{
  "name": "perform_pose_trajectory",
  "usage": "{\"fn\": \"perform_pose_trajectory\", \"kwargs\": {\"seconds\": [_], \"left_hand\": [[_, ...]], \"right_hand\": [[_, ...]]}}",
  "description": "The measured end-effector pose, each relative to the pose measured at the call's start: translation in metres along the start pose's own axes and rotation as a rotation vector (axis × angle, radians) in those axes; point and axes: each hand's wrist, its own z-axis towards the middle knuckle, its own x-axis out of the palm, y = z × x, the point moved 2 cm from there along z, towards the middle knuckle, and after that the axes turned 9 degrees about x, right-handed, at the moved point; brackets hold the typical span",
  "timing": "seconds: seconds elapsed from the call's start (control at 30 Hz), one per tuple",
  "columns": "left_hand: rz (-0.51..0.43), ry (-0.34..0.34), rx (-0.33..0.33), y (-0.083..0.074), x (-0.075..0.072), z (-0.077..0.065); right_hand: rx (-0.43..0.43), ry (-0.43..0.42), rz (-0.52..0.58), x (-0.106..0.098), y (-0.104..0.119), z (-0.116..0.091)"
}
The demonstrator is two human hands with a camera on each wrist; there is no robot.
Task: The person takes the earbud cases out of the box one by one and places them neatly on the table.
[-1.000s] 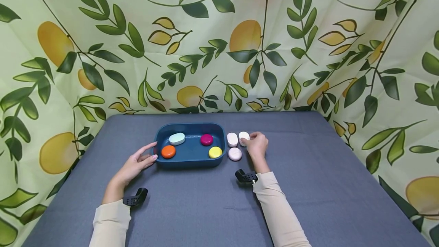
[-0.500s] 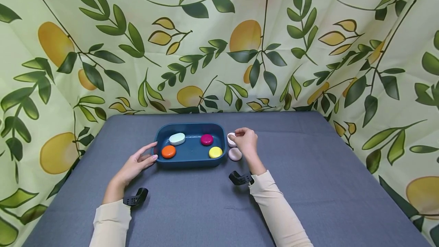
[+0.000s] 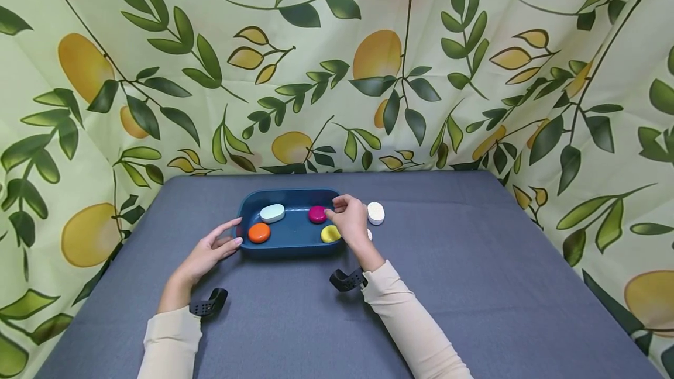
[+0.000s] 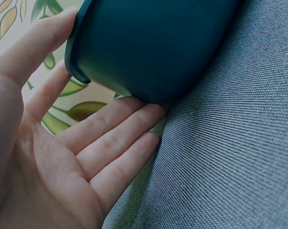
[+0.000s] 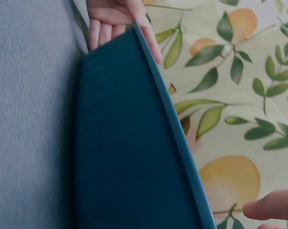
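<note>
My left hand (image 3: 212,248) rests on the left end of a dark blue tray (image 3: 286,250), with fingers fairly straight along its wall. In the left wrist view, fingertips (image 4: 146,112) touch the tray's lower wall. Inside lie a pale mint oval piece (image 3: 272,213), an orange round piece (image 3: 259,233), a magenta round piece (image 3: 316,214) and a yellow round piece (image 3: 329,233). Over the tray's right end hovers my right hand (image 3: 351,219), bent fingers apart, thumb tip beside the magenta piece. Nothing shows between thumb and fingers. A white oval piece (image 3: 376,213) lies just right of this hand.
Another white piece (image 3: 370,234) is mostly hidden behind the right hand. A grey-blue cloth (image 3: 295,320) covers the table. Behind it hangs a leaf-patterned curtain (image 3: 326,75). Each wrist wears a black camera mount (image 3: 209,303).
My right hand has moved left from the white oval piece to the tray's right end. That piece stays on the cloth, and another white piece is now covered by the hand. Left hand unchanged.
</note>
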Motion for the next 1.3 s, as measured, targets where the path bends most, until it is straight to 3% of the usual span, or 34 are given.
{"fn": "perform_pose_trajectory", "kwargs": {"seconds": [0.27,0.63,0.97,1.3], "left_hand": [[-0.007,0.000,0.007,0.000,0.000,0.000],[-0.004,0.002,-0.014,-0.003,0.002,-0.001],[-0.002,0.003,-0.019,-0.002,0.002,-0.002],[-0.006,0.000,-0.004,-0.002,0.002,-0.002]], "right_hand": [[0.007,0.068,-0.116,0.026,0.009,0.003],[0.082,0.086,-0.328,0.046,0.005,0.019],[0.156,0.156,-0.359,0.055,-0.001,0.028],[0.121,0.143,-0.407,0.057,-0.001,0.031]]}}
